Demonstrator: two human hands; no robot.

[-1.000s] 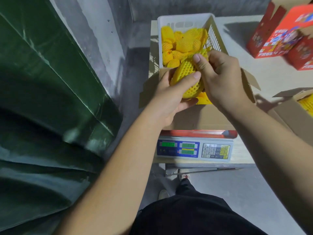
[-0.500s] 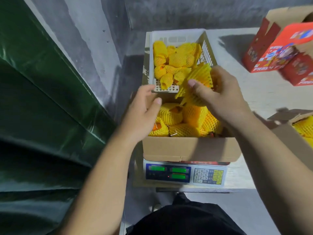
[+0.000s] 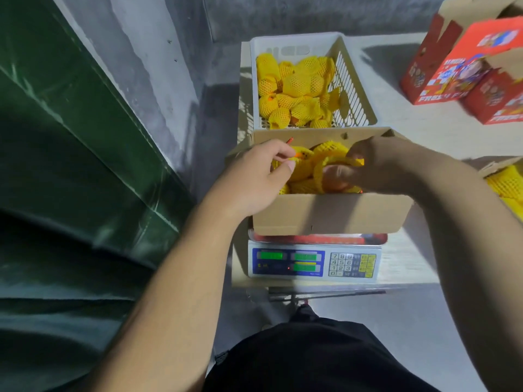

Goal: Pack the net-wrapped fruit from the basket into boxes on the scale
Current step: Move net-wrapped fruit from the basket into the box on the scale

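Observation:
A brown cardboard box stands on the electronic scale and holds several fruits in yellow foam net. My right hand is inside the box and grips a net-wrapped fruit whose orange skin shows at the net's open end. At the box's left side my left hand reaches in, fingers curled onto another yellow-netted fruit. Behind the box, a white slatted basket holds several more net-wrapped fruits.
Red printed cartons stand at the back right of the pale table. Another open box with yellow nets sits at the right edge. A dark green tarp and grey wall fill the left.
My right hand has carried the netted fruit from above the basket's front edge down into the box. My left hand has moved further into the box's left side.

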